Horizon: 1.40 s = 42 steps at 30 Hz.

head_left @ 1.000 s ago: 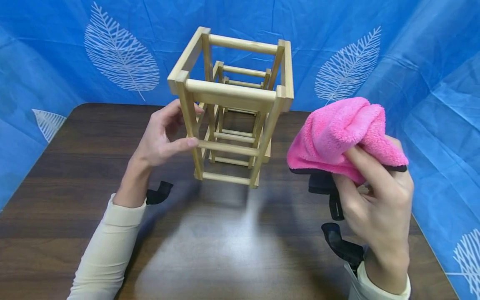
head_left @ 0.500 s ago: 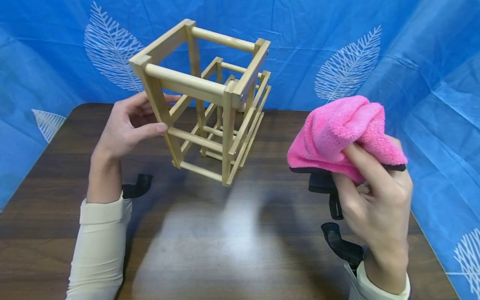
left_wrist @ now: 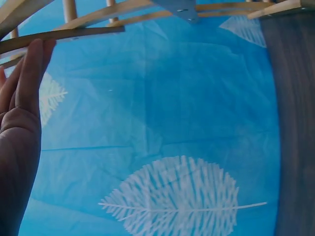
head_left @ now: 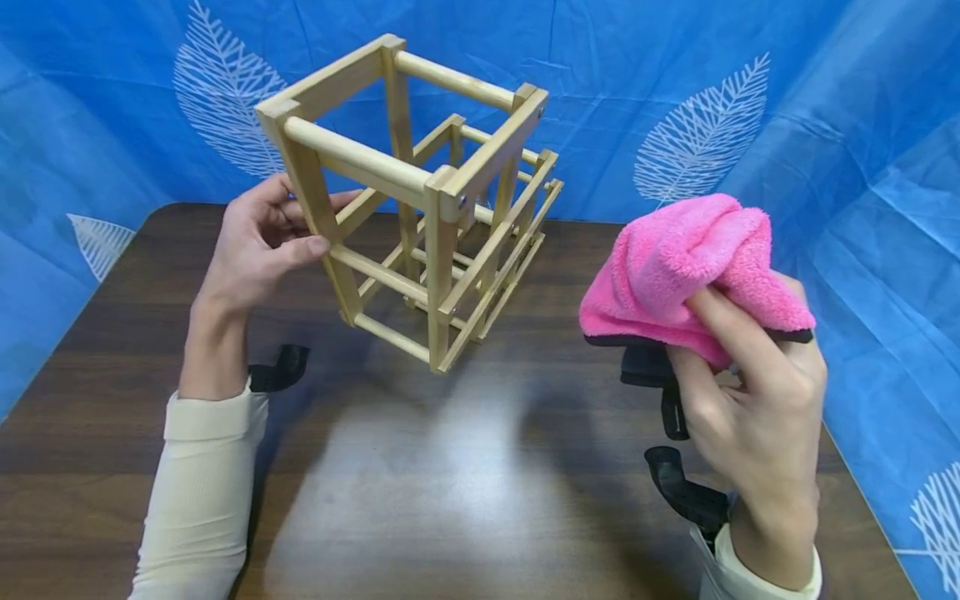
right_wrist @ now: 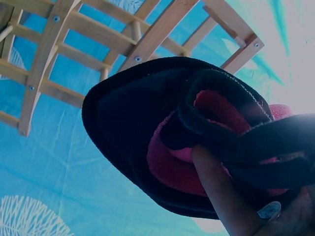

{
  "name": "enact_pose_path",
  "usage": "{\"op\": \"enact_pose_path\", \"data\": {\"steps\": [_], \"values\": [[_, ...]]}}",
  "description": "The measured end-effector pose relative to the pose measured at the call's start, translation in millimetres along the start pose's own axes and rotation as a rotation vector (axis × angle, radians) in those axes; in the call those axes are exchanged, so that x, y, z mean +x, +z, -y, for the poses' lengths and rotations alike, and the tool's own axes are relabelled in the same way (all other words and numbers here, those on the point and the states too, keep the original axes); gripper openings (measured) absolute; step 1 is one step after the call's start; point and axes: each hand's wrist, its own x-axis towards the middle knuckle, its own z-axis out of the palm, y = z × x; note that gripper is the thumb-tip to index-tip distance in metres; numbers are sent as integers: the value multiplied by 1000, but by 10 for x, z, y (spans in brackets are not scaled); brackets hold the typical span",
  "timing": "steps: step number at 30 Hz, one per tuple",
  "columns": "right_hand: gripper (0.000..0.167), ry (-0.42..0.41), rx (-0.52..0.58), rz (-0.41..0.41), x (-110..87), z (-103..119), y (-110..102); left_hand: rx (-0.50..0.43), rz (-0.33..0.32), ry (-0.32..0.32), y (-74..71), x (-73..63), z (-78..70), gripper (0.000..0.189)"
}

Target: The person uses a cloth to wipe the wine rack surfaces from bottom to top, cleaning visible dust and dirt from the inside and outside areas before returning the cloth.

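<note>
My left hand (head_left: 251,250) grips a left upright of a light wooden stepped rack (head_left: 360,158), thumb on the near side and fingers behind. The rack is turned at an angle, its tallest square frame nearest me and lower tiers stretching back. In the left wrist view, fingertips press a bar of the rack (left_wrist: 88,33). On the right, a bunched pink plush cloth (head_left: 675,267) with black edging is pinched in my right hand (head_left: 772,417), apart from the rack. The right wrist view shows the cloth's dark underside (right_wrist: 128,113) and a loop, with rack slats (right_wrist: 101,32) beyond.
A dark brown wooden table (head_left: 360,517) lies beneath, reflecting bright light in the middle. Blue sheeting (head_left: 585,50) with white leaf prints hangs behind and beside it. Black mounts (head_left: 281,369) sit at both wrists.
My left hand has shifted the rack to the left and turned it, so its right side now shows. The right hand and pink cloth have stayed nearly still.
</note>
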Motion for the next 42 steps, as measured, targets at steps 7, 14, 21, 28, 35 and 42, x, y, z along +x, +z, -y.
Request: {"op": "enact_pose_path", "data": {"steps": [7,14,21,28,35,42], "values": [[21,2,7,9,-32,-68,-34,-364,-77,-43,-1,36,151,36],[22,10,6,11,-25,-65,-39,-489,-102,-87,-17,60,173,51],[21,14,2,14,8,-21,-13,0,-83,-76,-54,1,62,31],[23,25,-5,32,10,-2,-21,105,-99,-113,-18,20,56,20],[22,24,-3,22,-6,-28,-25,138,-112,-156,31,59,101,21],[22,31,-5,29,-10,-30,-37,117,-171,-134,145,121,241,27]]}}
